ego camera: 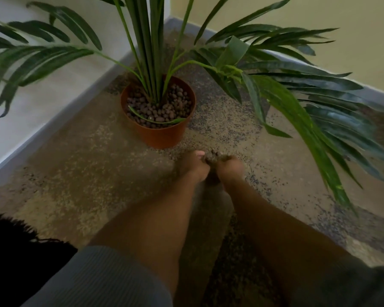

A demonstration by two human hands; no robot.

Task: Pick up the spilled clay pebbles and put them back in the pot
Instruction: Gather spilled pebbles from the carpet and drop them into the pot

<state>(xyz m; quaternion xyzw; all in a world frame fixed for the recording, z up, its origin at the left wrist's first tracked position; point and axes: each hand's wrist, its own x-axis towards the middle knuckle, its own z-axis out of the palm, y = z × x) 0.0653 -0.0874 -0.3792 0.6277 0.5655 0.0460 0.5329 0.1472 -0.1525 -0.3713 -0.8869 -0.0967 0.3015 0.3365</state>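
- The left hand (193,166) and right hand (230,168) are pressed side by side, low over the carpet (80,173), cupped together round a small heap of clay pebbles (212,157).
- Each grip is curled inward with the pebbles held between them; the picture is blurred there, so single fingers cannot be told apart.
- The cupped hands sit just in front of the pot (162,136), near its front wall and slightly to its right, not touching it.
- The terracotta-coloured pot stands upright on the carpet in the corner of the room and is filled almost to the rim with more brown pebbles.
- A palm plant (151,52) rises from the middle of the pot; one thin leaf (155,119) lies bent across the pebbles inside.
- Long fronds (308,120) droop low on the right, hanging over the carpet beside the right hand; other fronds spread to the left above the grey skirting board (60,116).
- Both forearms reach in from the lower edge, with grey sleeves (102,280) at the bottom.
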